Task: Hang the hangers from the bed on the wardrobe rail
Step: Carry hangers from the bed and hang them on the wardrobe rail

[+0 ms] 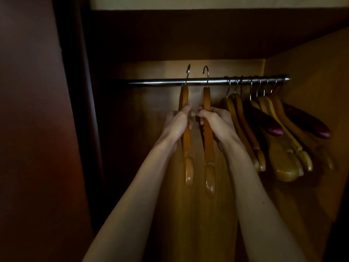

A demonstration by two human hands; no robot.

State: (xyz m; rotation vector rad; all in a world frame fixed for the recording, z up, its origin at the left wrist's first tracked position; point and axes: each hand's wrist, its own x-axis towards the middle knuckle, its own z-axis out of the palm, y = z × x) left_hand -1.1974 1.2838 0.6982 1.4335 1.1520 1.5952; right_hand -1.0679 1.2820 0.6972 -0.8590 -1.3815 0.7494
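Both my arms reach into a dim wardrobe. My left hand (177,123) grips a wooden hanger (187,148) seen edge-on; its metal hook rises above the steel rail (160,81). My right hand (217,122) grips a second wooden hanger (209,148) the same way, its hook also standing higher than the rail. The two hangers are side by side, a hand's width apart. I cannot tell whether either hook touches the rail.
Several wooden hangers (279,148) and two dark purple padded ones (264,120) hang bunched at the rail's right end. The wardrobe's dark door or side panel (37,129) stands at the left, a shelf (207,35) above, a side wall (311,72) at the right.
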